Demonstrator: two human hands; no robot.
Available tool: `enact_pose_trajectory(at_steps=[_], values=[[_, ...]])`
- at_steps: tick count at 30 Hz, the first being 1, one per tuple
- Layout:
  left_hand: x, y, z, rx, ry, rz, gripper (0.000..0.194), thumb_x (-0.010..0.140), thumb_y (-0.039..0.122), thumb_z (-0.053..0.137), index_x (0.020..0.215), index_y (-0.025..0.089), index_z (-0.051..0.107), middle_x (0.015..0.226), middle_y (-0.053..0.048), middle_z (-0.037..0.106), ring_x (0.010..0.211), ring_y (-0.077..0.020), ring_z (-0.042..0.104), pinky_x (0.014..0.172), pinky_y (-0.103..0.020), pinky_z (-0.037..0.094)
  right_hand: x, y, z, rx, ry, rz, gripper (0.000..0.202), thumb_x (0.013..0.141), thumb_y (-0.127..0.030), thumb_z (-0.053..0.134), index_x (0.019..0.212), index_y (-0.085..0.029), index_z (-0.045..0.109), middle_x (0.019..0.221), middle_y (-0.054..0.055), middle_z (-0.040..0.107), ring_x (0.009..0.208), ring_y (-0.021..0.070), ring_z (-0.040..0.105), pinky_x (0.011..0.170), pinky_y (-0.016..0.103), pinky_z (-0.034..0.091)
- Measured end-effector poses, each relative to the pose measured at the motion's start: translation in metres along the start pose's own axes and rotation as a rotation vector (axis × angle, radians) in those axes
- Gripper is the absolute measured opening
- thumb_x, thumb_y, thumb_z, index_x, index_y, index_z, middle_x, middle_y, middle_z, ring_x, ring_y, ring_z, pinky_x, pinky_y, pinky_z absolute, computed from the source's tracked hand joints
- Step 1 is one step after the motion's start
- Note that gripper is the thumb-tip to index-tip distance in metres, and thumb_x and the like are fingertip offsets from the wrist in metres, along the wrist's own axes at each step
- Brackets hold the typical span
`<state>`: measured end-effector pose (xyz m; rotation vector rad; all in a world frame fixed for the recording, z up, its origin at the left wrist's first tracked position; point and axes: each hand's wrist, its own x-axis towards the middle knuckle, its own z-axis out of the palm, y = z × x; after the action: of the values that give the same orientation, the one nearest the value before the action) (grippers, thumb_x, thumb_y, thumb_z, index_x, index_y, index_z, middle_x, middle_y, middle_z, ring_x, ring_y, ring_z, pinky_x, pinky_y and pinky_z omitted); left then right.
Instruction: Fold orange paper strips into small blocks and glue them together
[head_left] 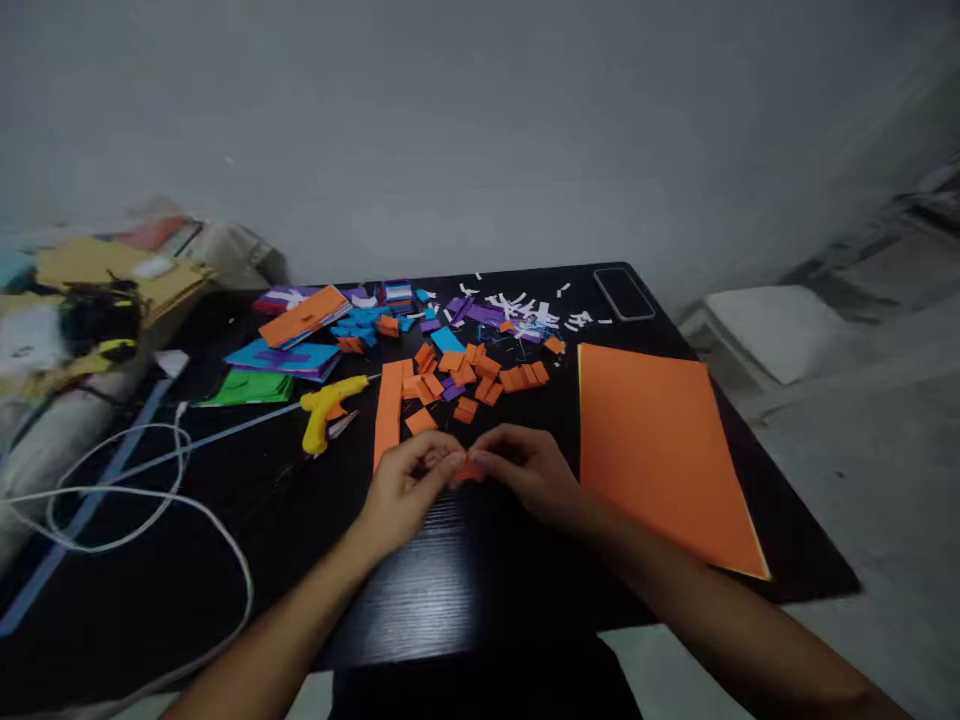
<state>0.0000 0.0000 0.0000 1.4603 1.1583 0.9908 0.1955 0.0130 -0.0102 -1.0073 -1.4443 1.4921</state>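
Between the fingertips of both hands is a small orange paper piece [469,469], held over the black table [517,590]. My left hand [409,485] pinches its left side, and my right hand [529,470] pinches its right side. Just beyond the hands lie several small folded orange pieces [465,375], with a few purple and blue ones among them. A long orange strip [388,415] reaches toward my left hand. Large orange sheets [652,440] lie to the right, beside my right forearm.
A yellow glue gun [326,408] lies left of the strip, near green folded paper [247,387] and a white cable [217,520]. White scraps [532,315] and a phone [624,293] are at the back. A white stool [776,330] stands at the right.
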Motion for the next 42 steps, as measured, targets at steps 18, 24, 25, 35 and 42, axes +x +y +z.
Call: enact_pose_trajectory(at_steps=[18,24,25,35,42], values=[[0.001,-0.009,-0.004,0.324,0.025,0.192,0.026,0.102,0.034,0.053,0.086,0.018,0.065,0.075,0.001,0.061,0.066,-0.0124,0.055,0.061,-0.023,0.042,0.006,0.007,0.001,0.093,0.012,0.064,0.021,0.083,-0.040,0.078,0.083,-0.019,0.074,0.071,-0.001,0.069,0.065,0.0148,0.065,0.068,0.029,0.052],[0.003,-0.013,-0.004,0.317,0.001,0.187,0.026,0.102,0.034,0.053,0.086,0.018,0.065,0.073,0.002,0.060,0.066,-0.0121,0.055,0.062,-0.023,0.043,0.006,0.007,0.001,0.007,-0.009,0.025,0.020,0.086,-0.039,0.074,0.086,-0.019,0.071,0.076,0.000,0.068,0.069,0.0147,0.065,0.069,0.028,0.051],[0.003,-0.013,-0.004,0.314,-0.009,0.184,0.026,0.102,0.035,0.053,0.086,0.018,0.064,0.072,0.002,0.059,0.066,-0.0120,0.055,0.062,-0.023,0.043,0.007,0.007,0.001,-0.015,-0.021,0.023,0.020,0.087,-0.038,0.073,0.086,-0.018,0.071,0.075,0.000,0.068,0.069,0.0145,0.064,0.069,0.028,0.050],[0.003,-0.017,-0.004,0.280,0.007,0.146,0.027,0.104,0.038,0.050,0.097,0.018,0.066,0.082,-0.001,0.065,0.073,-0.0140,0.058,0.067,-0.024,0.044,0.007,0.005,0.000,0.065,-0.015,0.065,0.023,0.085,-0.041,0.076,0.082,-0.018,0.073,0.073,-0.001,0.068,0.060,0.0126,0.063,0.062,0.027,0.052],[0.002,-0.017,-0.004,0.328,0.077,0.255,0.020,0.103,0.030,0.052,0.095,0.019,0.066,0.084,-0.001,0.066,0.075,-0.0136,0.061,0.069,-0.024,0.047,0.008,0.009,0.002,0.172,-0.033,0.083,0.030,0.080,-0.044,0.082,0.094,-0.019,0.074,0.088,0.002,0.074,0.071,0.0151,0.070,0.072,0.031,0.059]])
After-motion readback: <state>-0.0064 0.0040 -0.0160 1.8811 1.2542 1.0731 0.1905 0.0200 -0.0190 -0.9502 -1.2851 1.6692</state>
